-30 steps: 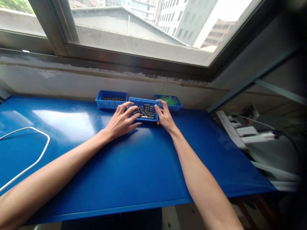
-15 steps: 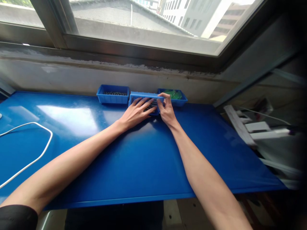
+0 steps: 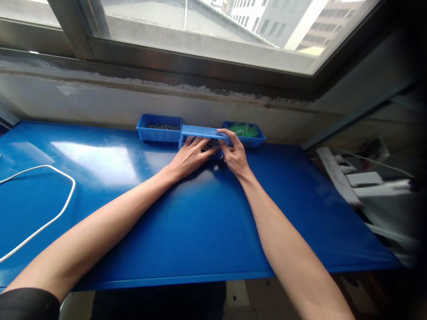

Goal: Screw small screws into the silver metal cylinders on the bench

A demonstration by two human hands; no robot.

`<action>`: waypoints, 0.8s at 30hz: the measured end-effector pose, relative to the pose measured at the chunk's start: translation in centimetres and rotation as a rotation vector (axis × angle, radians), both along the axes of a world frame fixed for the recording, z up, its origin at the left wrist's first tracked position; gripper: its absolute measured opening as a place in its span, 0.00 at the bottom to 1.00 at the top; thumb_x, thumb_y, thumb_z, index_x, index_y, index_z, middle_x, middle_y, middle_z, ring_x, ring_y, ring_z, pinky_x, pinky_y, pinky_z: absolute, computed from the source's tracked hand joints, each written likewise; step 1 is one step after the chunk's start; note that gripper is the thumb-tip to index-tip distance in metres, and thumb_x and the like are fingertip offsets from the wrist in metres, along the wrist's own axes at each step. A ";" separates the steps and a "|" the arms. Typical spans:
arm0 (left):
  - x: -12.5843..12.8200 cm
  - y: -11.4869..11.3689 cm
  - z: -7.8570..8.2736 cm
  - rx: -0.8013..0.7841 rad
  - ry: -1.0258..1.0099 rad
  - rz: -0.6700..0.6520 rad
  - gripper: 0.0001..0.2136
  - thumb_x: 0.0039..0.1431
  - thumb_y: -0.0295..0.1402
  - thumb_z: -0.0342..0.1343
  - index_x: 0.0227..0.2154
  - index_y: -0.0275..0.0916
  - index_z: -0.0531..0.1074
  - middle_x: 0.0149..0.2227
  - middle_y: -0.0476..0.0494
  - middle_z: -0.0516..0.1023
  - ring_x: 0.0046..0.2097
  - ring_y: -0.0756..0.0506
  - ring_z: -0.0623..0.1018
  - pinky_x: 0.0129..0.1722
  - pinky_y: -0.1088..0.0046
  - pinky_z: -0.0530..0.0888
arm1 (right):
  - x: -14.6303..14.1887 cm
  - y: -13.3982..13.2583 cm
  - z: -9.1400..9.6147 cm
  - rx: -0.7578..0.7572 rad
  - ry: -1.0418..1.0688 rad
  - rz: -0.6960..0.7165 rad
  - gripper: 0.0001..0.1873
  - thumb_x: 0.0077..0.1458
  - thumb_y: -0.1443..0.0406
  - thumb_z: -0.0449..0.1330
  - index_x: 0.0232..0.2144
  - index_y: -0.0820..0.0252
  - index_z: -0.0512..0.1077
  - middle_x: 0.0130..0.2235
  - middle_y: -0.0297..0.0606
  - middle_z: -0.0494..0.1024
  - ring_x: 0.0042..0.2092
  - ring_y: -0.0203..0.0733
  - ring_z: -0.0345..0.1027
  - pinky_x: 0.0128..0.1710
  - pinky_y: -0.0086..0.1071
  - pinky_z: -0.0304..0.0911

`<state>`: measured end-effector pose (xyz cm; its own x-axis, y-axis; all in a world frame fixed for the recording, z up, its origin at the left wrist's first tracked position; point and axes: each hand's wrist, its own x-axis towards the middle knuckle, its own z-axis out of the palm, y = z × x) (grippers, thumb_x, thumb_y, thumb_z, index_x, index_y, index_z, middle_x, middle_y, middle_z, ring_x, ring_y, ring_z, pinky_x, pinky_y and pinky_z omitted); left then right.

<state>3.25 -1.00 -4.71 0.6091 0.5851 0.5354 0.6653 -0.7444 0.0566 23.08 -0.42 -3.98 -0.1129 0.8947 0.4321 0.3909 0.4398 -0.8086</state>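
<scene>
A middle blue tray (image 3: 202,131) holding black rectangular pieces (image 3: 211,144) sits near the wall, its far rim lifted so it tips toward me. My left hand (image 3: 191,156) reaches into it, fingers stretched out and lying on the black pieces; I cannot see anything pinched in them. My right hand (image 3: 235,155) pinches the tray's right corner between thumb and fingers. Both forearms stretch across the blue table (image 3: 200,222).
A left blue tray (image 3: 159,131) of small dark parts and a right blue tray (image 3: 247,132) of green pieces flank the middle one. A white cable (image 3: 63,209) loops at the table's left. White power strips (image 3: 363,180) lie beyond the right edge, under the window.
The middle tray went from lying flat to tilted with its far rim raised. My left fingers slid deeper into it, and my right hand closed on its right corner.
</scene>
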 end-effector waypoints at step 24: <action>-0.1 0.2 -0.3 0.111 0.042 -0.096 0.17 0.71 0.30 0.50 0.59 0.44 0.72 0.66 0.37 0.68 0.67 0.36 0.66 0.67 0.52 0.62 | -0.5 -0.2 0.0 0.074 -0.006 -0.096 0.26 0.63 0.43 0.55 0.55 0.48 0.72 0.53 0.39 0.77 0.26 0.35 0.68 0.24 0.32 0.68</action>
